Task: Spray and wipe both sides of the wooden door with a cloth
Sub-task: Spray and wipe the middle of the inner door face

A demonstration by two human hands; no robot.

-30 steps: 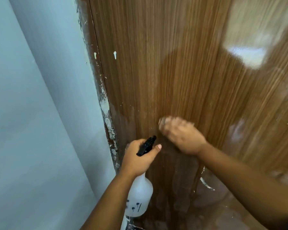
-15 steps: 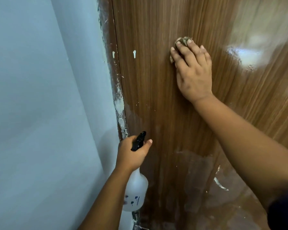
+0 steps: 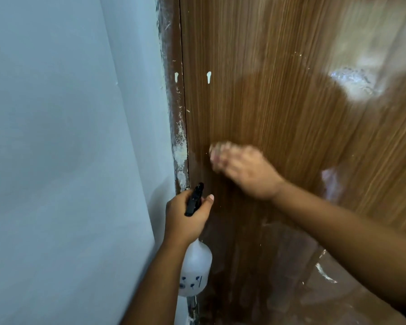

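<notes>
two of your hands are up at the glossy brown wood-grain door (image 3: 279, 90), which fills the right side of the view and stands upright. your right hand (image 3: 244, 172) is laid against the door's face just right of its left edge, at about mid height in the view. it is blurred, so i cannot tell how its fingers lie. a pale, bunched cloth (image 3: 217, 148) shows only as a light smear at the fingertips, between that hand and the wood, and i cannot tell whether the hand pinches it or only presses it flat.

your left hand (image 3: 185, 219) is lower, just beside the door's left edge and apart from the right hand. its fingers are curled round the neck of a translucent white plastic spray bottle (image 3: 196, 268), with the thumb lying along the right side of the bottle's black trigger head (image 3: 193, 200). the bottle hangs below the fist, with small dark blue marks on its lower body, and its nozzle points up towards the door.

a dark brown door frame strip (image 3: 171, 90), flecked and smeared with white paint, runs along the door's left edge. left of it is a plain pale blue-grey wall (image 3: 68, 137). two small white paint drips (image 3: 208, 77) sit high on the wood near the door's left edge. bright glare lies on the door's upper right area.
</notes>
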